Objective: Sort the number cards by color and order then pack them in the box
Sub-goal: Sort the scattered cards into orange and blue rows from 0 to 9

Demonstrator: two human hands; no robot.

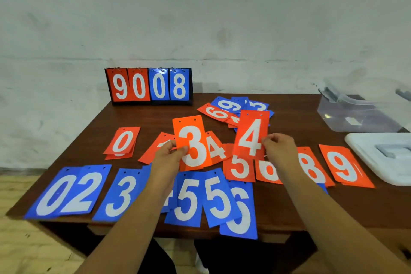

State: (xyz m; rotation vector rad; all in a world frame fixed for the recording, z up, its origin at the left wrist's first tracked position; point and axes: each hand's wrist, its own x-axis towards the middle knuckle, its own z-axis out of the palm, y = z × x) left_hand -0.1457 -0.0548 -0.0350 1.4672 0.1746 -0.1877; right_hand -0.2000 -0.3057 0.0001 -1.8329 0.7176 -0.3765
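My left hand [169, 153] pinches an orange 3 card [193, 142] by its lower left edge and holds it up above the table. My right hand [278, 147] pinches an orange 4 card [252, 133] by its right edge, also lifted. Beneath them runs a row of orange cards: a 0 [122, 142], another 4 [216, 148], a 5 [240, 168], an 8 [311, 169] and a 9 [343, 167]. Along the front edge lie blue cards, among them a 0 [55, 193], a 2 [85, 191], a 3 [119, 196] and two 5s [186, 200]. A mixed unsorted pile [231, 107] sits further back.
A clear plastic box [355, 115] stands at the back right of the brown table [289, 207], and its white lid [382, 158] lies in front of it. A scoreboard stand [149, 85] showing 9 0 0 8 is at the back left, against the wall.
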